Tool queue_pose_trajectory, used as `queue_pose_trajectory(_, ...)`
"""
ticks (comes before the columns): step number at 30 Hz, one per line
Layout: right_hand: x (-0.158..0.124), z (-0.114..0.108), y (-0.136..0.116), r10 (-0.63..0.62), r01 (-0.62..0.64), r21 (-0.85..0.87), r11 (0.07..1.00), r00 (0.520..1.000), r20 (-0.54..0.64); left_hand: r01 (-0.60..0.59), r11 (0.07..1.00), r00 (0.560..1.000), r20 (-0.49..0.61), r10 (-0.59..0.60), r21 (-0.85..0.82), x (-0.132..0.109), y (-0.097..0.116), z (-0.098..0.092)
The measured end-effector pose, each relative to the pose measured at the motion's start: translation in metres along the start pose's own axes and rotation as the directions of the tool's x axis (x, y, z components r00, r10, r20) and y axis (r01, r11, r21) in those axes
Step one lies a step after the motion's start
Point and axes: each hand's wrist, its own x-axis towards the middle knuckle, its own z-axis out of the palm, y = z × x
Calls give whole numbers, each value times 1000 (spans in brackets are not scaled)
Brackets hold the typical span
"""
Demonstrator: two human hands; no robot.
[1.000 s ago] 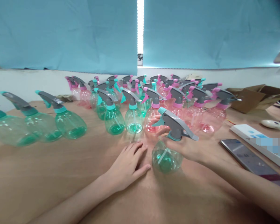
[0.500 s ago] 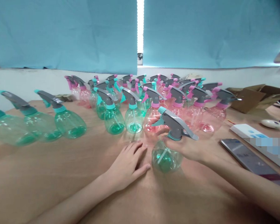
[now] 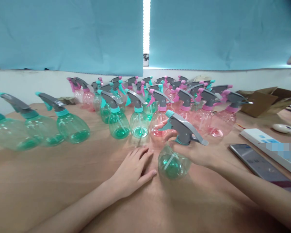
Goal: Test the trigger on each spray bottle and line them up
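Observation:
My right hand is wrapped round the neck of a green spray bottle with a grey and turquoise trigger head. The bottle is tilted a little, and its nozzle points left. Part of my fingers is hidden behind the head and neck. Flat on the wooden table lies my left hand, fingers stretched out and holding nothing, just left of that bottle. Beyond my hands stand a green spray bottle, a clear-green one and a pink one.
Three green spray bottles stand at the left, one a green bottle. Several pink and green ones crowd the back. On the right are a phone, a white power strip, a white mouse and an open cardboard box.
The held bottle and my right hand have shifted very slightly to the right. My left hand stays in place on the table.

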Motion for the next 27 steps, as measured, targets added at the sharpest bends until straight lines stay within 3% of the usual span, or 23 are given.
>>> queue_pose_trajectory(9, 0, 0, -1, 16, -16, 1, 1000, 998, -63, -1, 1000, 1000, -10, 0, -18, 1, 0, 0)
queue_pose_trajectory(17, -5, 1, 9, -31, 30, 151, 988, 1000, 5, 9, 1000, 1000, 1, -9, -28, 2, 1, -1)
queue_pose_trajectory(27, -5, 3, 5, -7, 7, 106, 994, 1000, -6, 13, 998, 1000, -16, -14, -55, 2, 3, -1)
